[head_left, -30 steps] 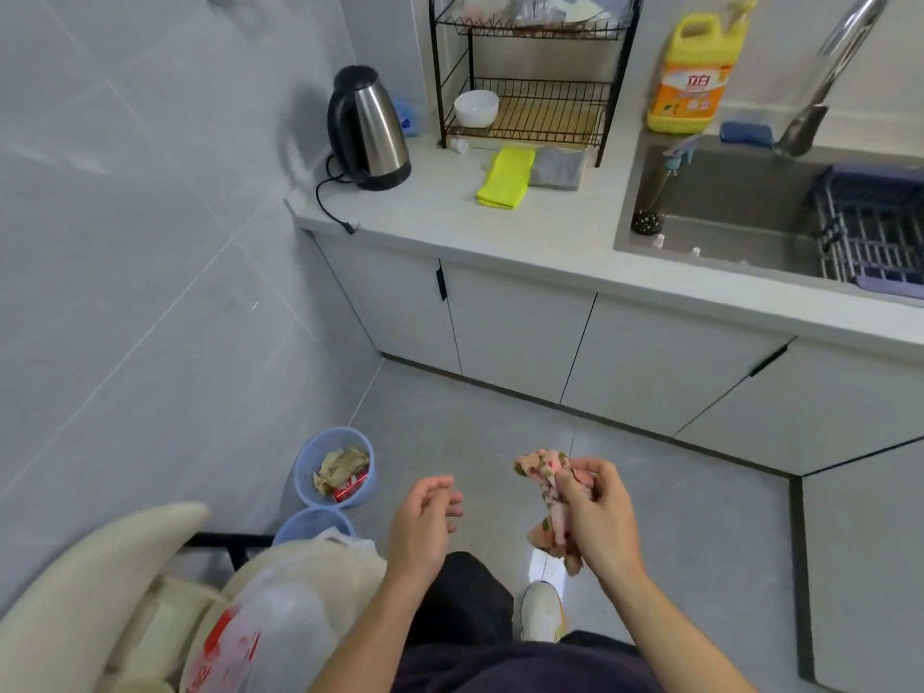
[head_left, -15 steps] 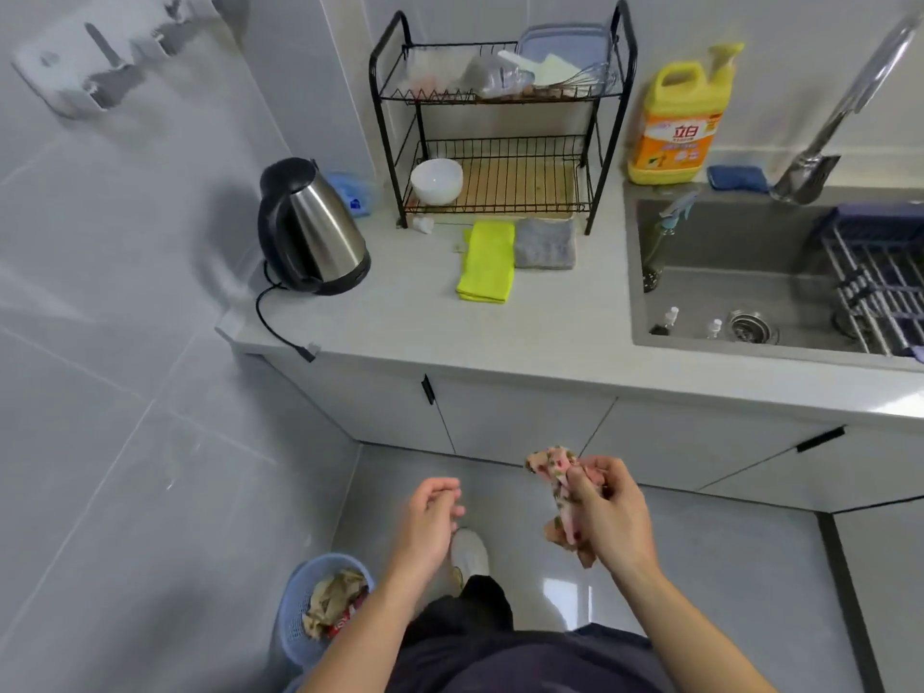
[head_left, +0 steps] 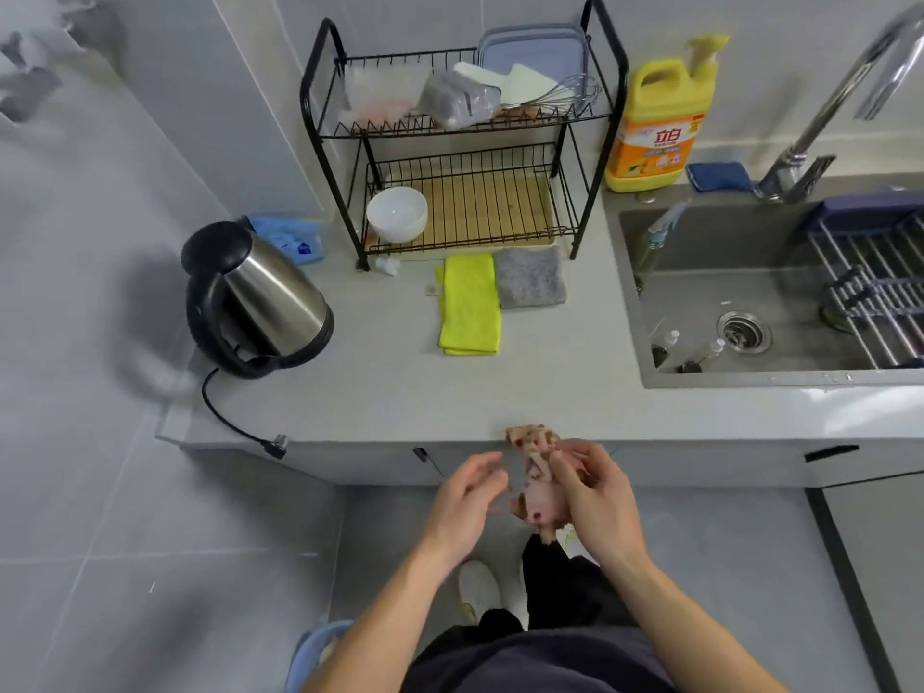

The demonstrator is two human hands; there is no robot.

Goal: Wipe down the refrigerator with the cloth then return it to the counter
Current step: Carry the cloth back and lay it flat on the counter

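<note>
since the refrigerator is nowhere in view and the person stands at the desk, the step in hand looks like the last one: bringing the cloth back. the right grip is clenched round the bunched floral cloth, which hangs in the air right at the desk's front edge and does not yet rest on it. the left grip is released, fingers loosely curved, just beside the cloth and holding nothing. the next move likely calls for carrying the cloth forward over the front edge and laying it on the bare stretch there, short of the yellow cloth and clear of the kettle by the left edge. half a second ago the cloth hung over the floor, well short of the front edge, and the left grip stood farther from it.
</note>
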